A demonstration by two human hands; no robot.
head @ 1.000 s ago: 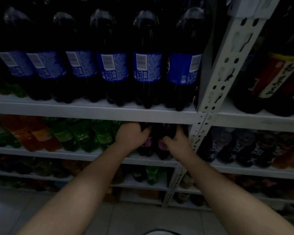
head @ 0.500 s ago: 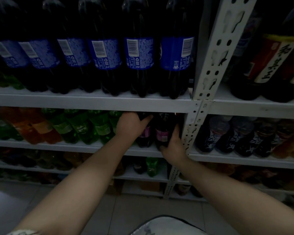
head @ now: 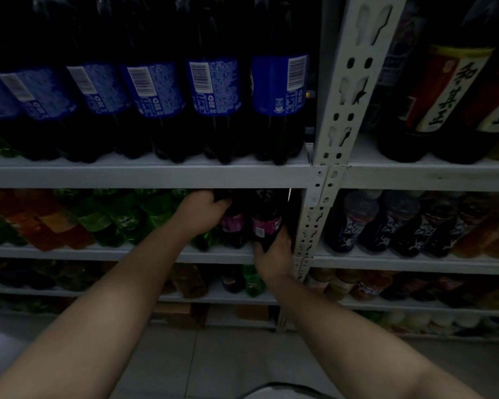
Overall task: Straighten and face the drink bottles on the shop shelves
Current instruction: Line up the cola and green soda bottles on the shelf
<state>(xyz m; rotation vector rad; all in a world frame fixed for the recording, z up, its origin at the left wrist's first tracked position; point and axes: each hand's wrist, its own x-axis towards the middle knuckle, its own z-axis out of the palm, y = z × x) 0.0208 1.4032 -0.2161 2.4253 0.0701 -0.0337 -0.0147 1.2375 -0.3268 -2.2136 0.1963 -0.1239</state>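
Note:
Two dark bottles with purple labels stand at the right end of the second shelf (head: pixel 156 250). My left hand (head: pixel 203 211) grips the upper part of the left purple-label bottle (head: pixel 233 223). My right hand (head: pixel 272 256) holds the right purple-label bottle (head: pixel 267 220) round its base at the shelf's front edge. Its label with a small barcode faces me. Green bottles (head: pixel 121 217) and orange bottles (head: pixel 41 223) fill the shelf to the left.
Large dark bottles with blue labels (head: pixel 213 87) line the shelf above, barcodes facing out. A perforated white upright (head: pixel 340 110) stands just right of my hands. Dark bottles (head: pixel 401 223) fill the neighbouring bay. Lower shelves hold more drinks; grey floor tiles (head: pixel 228 355) lie below.
My right hand has slid down from the right bottle's label to its base. My left hand stays on the left bottle. The view has moved closer to the shelves.

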